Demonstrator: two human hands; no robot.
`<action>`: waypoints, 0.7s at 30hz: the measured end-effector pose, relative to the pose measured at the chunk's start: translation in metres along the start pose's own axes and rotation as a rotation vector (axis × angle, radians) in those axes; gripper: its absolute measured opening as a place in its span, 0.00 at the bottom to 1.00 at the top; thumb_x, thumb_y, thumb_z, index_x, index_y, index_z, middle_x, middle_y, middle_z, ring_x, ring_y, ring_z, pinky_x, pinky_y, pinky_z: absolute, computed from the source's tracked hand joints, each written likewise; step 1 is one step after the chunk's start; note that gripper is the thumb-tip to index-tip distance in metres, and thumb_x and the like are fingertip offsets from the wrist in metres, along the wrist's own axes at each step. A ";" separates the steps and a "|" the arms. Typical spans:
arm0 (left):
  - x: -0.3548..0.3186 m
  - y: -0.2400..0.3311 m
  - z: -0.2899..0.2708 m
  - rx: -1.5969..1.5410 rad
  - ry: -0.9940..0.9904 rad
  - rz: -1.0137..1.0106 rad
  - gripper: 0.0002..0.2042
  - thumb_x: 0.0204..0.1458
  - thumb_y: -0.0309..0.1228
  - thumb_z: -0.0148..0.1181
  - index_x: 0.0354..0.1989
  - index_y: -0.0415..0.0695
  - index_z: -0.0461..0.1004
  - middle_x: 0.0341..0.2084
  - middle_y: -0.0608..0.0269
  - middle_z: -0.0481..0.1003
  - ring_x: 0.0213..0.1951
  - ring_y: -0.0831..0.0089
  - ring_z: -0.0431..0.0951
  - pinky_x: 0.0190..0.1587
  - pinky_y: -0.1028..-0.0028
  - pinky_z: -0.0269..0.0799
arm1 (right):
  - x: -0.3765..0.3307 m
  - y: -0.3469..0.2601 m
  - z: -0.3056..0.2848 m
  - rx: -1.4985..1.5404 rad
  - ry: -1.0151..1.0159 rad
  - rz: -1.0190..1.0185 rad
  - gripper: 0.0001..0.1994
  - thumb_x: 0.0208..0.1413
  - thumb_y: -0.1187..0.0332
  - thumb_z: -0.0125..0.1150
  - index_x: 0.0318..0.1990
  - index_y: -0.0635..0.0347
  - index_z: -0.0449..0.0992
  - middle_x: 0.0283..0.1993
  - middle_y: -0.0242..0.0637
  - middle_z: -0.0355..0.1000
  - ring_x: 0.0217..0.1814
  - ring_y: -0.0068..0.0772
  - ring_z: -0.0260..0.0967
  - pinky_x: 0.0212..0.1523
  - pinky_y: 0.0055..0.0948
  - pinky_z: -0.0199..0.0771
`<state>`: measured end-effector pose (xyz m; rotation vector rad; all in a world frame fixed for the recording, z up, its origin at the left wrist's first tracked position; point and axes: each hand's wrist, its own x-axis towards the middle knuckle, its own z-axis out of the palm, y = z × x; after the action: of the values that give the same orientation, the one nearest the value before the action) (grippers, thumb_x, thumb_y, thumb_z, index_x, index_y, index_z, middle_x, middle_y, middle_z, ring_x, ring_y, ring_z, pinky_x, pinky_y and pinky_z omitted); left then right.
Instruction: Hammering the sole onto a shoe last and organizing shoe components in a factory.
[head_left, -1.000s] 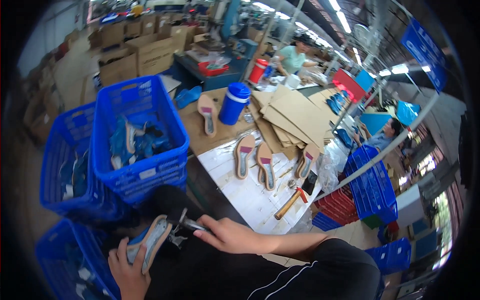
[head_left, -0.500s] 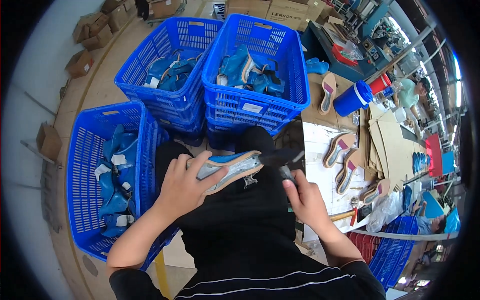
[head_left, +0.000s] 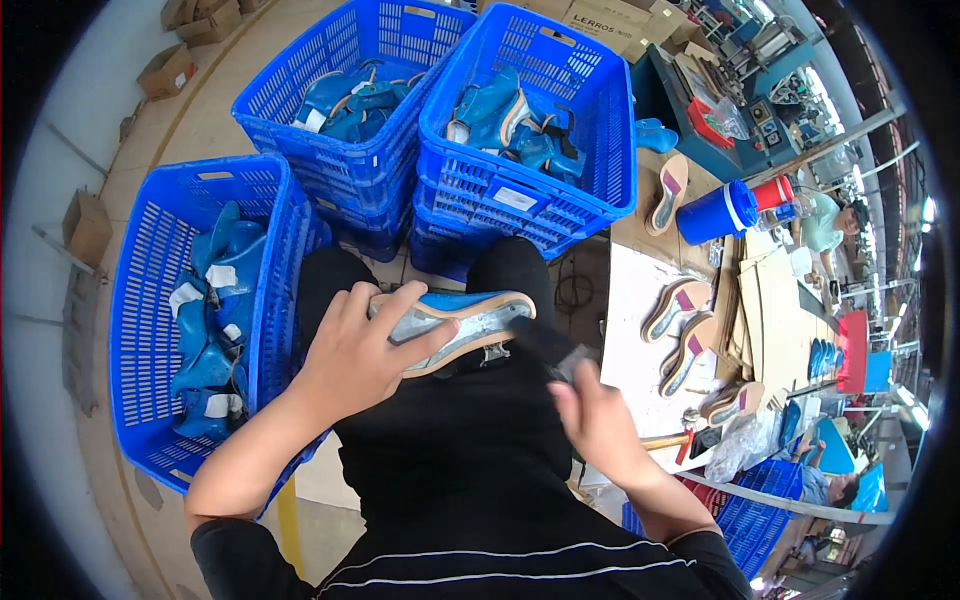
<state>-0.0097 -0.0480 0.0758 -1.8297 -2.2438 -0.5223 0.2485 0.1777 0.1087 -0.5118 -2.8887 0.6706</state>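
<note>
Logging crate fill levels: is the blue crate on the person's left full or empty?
Partly filled: the blue crate holds several blue shoe uppers, with bare mesh floor showing.

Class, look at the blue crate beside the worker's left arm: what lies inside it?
The blue crate holds a loose pile of blue shoe parts, some with white tags. The left hand is outside it, pressing a shoe. What lies beneath the pile is covered.
</note>
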 end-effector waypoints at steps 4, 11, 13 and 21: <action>-0.003 0.002 0.005 0.004 0.007 -0.018 0.34 0.49 0.26 0.73 0.66 0.70 0.73 0.58 0.56 0.69 0.46 0.57 0.71 0.43 0.61 0.71 | 0.011 -0.018 -0.020 0.193 -0.042 0.242 0.10 0.71 0.66 0.61 0.45 0.67 0.73 0.22 0.54 0.75 0.26 0.66 0.78 0.26 0.51 0.74; -0.003 0.000 0.004 0.000 0.001 -0.018 0.36 0.49 0.25 0.73 0.67 0.70 0.71 0.58 0.56 0.69 0.45 0.57 0.71 0.42 0.62 0.71 | 0.004 -0.027 -0.052 0.783 0.421 -0.107 0.21 0.74 0.45 0.55 0.53 0.55 0.65 0.38 0.29 0.65 0.22 0.18 0.60 0.19 0.15 0.55; -0.001 0.000 0.007 -0.006 0.005 -0.019 0.36 0.49 0.25 0.73 0.67 0.70 0.71 0.58 0.56 0.69 0.45 0.57 0.71 0.42 0.62 0.71 | 0.007 -0.019 -0.028 0.797 0.475 -0.170 0.18 0.74 0.49 0.58 0.50 0.54 0.67 0.36 0.26 0.66 0.21 0.19 0.60 0.18 0.20 0.57; -0.004 -0.001 0.007 -0.015 -0.013 -0.058 0.37 0.44 0.25 0.75 0.65 0.70 0.76 0.61 0.58 0.70 0.49 0.53 0.71 0.47 0.61 0.73 | 0.015 -0.003 -0.022 0.144 0.055 0.177 0.14 0.75 0.65 0.55 0.55 0.67 0.72 0.24 0.43 0.72 0.19 0.45 0.70 0.24 0.39 0.67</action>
<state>-0.0092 -0.0491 0.0677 -1.7849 -2.3139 -0.5396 0.2384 0.1897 0.1303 -0.7595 -2.7401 0.8680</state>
